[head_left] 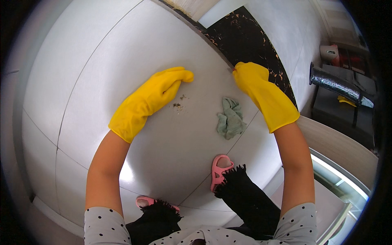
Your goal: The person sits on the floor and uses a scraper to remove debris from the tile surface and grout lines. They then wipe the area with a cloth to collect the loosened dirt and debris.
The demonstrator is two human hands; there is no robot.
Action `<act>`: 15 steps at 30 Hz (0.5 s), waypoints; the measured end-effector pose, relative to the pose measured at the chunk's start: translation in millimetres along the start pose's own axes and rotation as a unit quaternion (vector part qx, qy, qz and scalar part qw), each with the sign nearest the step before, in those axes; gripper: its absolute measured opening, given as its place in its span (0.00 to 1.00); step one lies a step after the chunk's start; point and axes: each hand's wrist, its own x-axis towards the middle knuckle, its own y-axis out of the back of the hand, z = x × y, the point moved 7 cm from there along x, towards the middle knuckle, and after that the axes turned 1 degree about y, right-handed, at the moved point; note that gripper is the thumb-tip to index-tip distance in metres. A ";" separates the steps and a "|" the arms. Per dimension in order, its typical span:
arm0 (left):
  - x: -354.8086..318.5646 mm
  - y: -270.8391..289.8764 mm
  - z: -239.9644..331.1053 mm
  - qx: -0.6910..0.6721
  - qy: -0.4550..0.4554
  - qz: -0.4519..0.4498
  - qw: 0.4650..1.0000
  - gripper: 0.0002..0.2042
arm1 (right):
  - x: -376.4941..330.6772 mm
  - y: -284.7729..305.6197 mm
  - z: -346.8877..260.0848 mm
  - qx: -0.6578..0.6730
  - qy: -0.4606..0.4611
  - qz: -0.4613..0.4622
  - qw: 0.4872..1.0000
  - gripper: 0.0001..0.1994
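A yellow rubber glove covers my left hand (165, 85), which is low over the grey tiled floor (155, 163). Its fingers are stretched forward and a little curved, with nothing visible in them. Beside it lies a small scatter of dark crumbs and dirt (178, 106). My right hand (252, 77), in a matching glove, is closed at the edge of the black marbled threshold (241, 38). Whatever its fingers hold, if anything, is hidden; a tiny reddish spot shows at the fingertips. A crumpled grey-green cloth (231, 118) rests on the floor between my forearms, apart from both hands.
My feet in pink sandals (216, 175) are on the tiles below the cloth. At the right stand a wooden panel edge (339, 136) and a dark piece of furniture (343, 112) with a shiny black roll (337, 85). A white doorframe end (222, 12) meets the threshold.
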 end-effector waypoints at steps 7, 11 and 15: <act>-1.0 0.7 2.1 -0.002 0.011 0.010 1.000 0.12 | 0.7 -2.1 -9.5 0.002 0.033 -0.011 0.999 0.12; 0.8 -1.7 0.3 -0.005 0.010 0.011 1.000 0.12 | -10.9 -5.4 -28.9 -0.011 0.066 -0.045 0.997 0.13; -2.3 -0.6 -3.1 0.010 0.011 0.022 1.000 0.12 | -50.8 -16.1 -82.5 -0.010 0.140 -0.088 0.986 0.13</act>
